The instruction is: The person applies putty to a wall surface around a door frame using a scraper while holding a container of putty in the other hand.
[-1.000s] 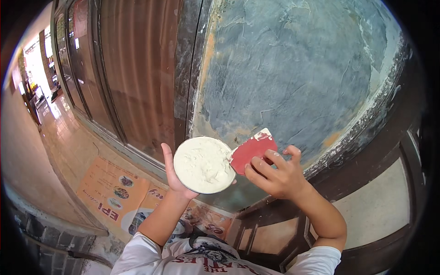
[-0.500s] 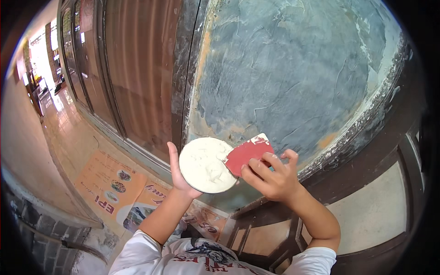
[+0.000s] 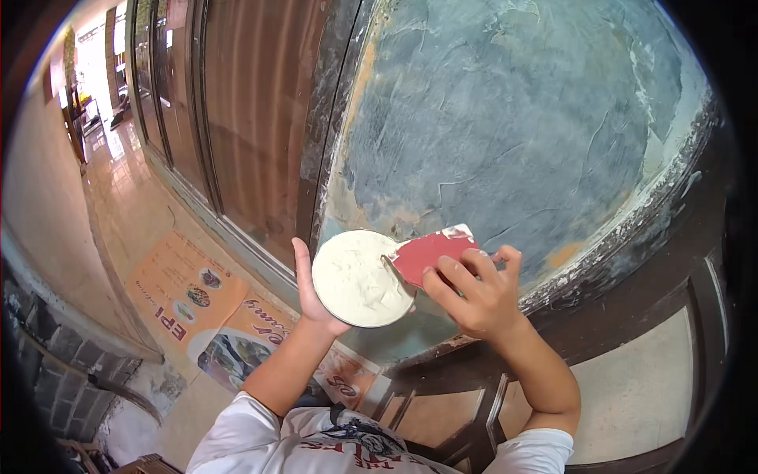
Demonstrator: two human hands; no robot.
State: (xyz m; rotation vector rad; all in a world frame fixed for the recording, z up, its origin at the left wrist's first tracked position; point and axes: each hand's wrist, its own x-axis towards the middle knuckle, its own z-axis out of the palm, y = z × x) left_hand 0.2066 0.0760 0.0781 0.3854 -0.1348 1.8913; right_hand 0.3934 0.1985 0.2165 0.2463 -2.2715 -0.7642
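My left hand [image 3: 314, 304] holds up a round container [image 3: 373, 325] from its left side and beneath, thumb raised along the rim. Thick off-white paste [image 3: 359, 276] fills it, with ridges and dips on top. In my right hand [image 3: 476, 294] is a flat red putty scraper [image 3: 432, 257], gripped by fingers over its face. The scraper's left edge meets the paste at the container's right rim. White smears mark its upper edge and corner. Most of my left fingers are hidden under the container.
Ahead stands a wall panel [image 3: 505, 142] with patchy grey-blue plaster. Left of it is a dark-framed window [image 3: 253, 118]. An orange printed banner [image 3: 185, 288] covers part of the tiled floor [image 3: 130, 189]. Brown wooden panelling [image 3: 632, 355] runs along the right, and grey blockwork [image 3: 75, 387] lies lower left.
The scraper has tilted slightly and shifted a little up and right, along with my right hand. My view has turned slightly; the container stays in my left hand.
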